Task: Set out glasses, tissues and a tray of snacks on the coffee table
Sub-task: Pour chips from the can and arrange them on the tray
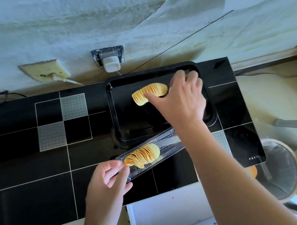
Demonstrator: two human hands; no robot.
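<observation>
1. Crisps are the thing in hand: one fanned stack of crisps [150, 93] lies in the far part of a black tray [116, 116], and your right hand [181, 96] reaches over it, thumb touching the stack's near edge; the other fingers are curled past its right end, and whether they grip it cannot be told.
2. Your left hand [111, 179] pinches the near-left end of a clear plastic crisp sleeve [168, 143], which lies at an angle just near the tray, its far-right end over the tray's near rim.
3. A second stack [142, 155] sits inside that sleeve, close to your left fingers.
4. The step looks like loading the tray with snacks; it seems about half done.
5. The next move likely calls for a light hold on the remaining stack, since thin crisps break easily, and a free spot on the tray beside the first stack.
6. The tray rests on a glossy black tiled counter [30, 184] with pale grid lines.
7. Beyond it rises a rough, pale wall with a wall plug [112, 65] and a cream socket plate [44, 71] to its left.
8. Near right, below the counter edge, hangs a round mesh sieve [282, 170].
</observation>
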